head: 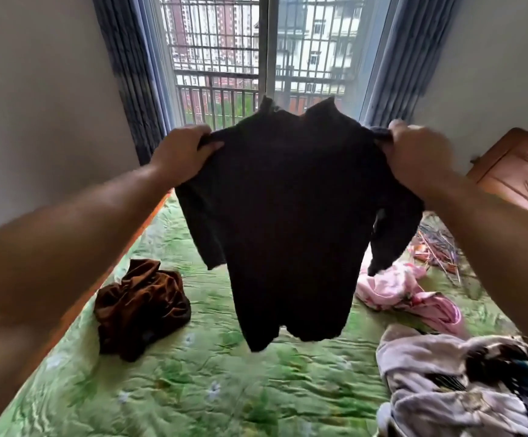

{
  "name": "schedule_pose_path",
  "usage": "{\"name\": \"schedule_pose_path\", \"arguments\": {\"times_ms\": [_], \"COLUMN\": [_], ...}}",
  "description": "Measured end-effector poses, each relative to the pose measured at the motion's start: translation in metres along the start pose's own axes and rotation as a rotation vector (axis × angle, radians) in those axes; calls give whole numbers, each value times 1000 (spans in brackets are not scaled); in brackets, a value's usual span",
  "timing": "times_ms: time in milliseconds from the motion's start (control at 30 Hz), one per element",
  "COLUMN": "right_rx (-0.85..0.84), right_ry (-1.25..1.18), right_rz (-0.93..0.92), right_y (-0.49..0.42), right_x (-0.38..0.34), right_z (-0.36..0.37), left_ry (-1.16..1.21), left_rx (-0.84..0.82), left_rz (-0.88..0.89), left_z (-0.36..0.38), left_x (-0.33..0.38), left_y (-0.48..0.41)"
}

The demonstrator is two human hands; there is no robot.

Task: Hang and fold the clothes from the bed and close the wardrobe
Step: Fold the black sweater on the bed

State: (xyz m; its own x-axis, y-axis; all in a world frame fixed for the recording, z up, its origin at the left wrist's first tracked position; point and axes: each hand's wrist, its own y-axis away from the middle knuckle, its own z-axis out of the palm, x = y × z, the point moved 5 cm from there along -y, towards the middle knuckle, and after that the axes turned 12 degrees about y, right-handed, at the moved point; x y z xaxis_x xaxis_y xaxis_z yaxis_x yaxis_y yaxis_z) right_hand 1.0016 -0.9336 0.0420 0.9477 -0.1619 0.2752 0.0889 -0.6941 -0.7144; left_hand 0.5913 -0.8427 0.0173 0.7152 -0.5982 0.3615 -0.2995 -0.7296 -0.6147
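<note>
A person's left hand point(182, 152) & right hand point(414, 149) each gripped a shoulder of a black top point(288, 216), fingers curled round the fabric, holding it spread in the air above the green bed point(209, 389), in front of the barred window point(266, 52). Brown garment point(143, 307) lay at left; pink point(407, 294) & pale clothes point(445, 389) at right.

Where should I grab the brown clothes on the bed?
Probably pinch the raised fold at the top of the brown heap, coming down from above. It lies crumpled with no collar or sleeve showing, and that peak sticks up clear of the green bedcover.
</note>
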Motion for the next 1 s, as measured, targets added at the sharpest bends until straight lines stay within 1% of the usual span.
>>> {"name": "schedule_pose_path", "arguments": {"times_ms": [67, 100, 233, 267, 300, 333, 367, 467, 567, 667, 733, 867, 1000], "right_rx": [19, 4, -119, -211, -349, -488, -591, -815, -1030, -1205, -1292, -1458, -1613], "right_ry": [25, 24, -49, -81, -87, -75, -73, -162, -144, -159, -160, -121, -118], "right_rz": [-16, -25, -112, -123, -137, -172, -218, -307, -365, -423, -460, -516, -572], "right_y": [11, 23, 104, 129, 155, 185, 217, 317, 411, 490, 533, 605, 665], "right_x": [0, -3, -26, -32, -40, -49, -60, -92, -120, -144, -157, -175, -190], "right_z": [-8, -8, 5, 14, 26, 39, 51, 78, 98, 112, 119, 130, 130], "left_ry": [23, 34, 99, 125, 146, 155, 144, 46, -10, -89, -130, -161, -227], "left_rx": [24, 4, -193, -243, -305, -387, -478, -741, -943, -1163, -1256, -1394, -1482], "left_rz": [65, 84, 65, 65, 51, 17, -24, -87, -137, -208, -237, -283, -316], "left_z": [1, 7, 49, 61, 75, 90, 107, 157, 198, 229, 244, 268, 283], "left_x": [9, 13, 21, 23, 25, 24, 24, 19, 13, 9, 8, 9, 11], "left_y": [11, 22, 97, 123, 151, 181, 212, 306, 394, 475, 519, 585, 637]}}
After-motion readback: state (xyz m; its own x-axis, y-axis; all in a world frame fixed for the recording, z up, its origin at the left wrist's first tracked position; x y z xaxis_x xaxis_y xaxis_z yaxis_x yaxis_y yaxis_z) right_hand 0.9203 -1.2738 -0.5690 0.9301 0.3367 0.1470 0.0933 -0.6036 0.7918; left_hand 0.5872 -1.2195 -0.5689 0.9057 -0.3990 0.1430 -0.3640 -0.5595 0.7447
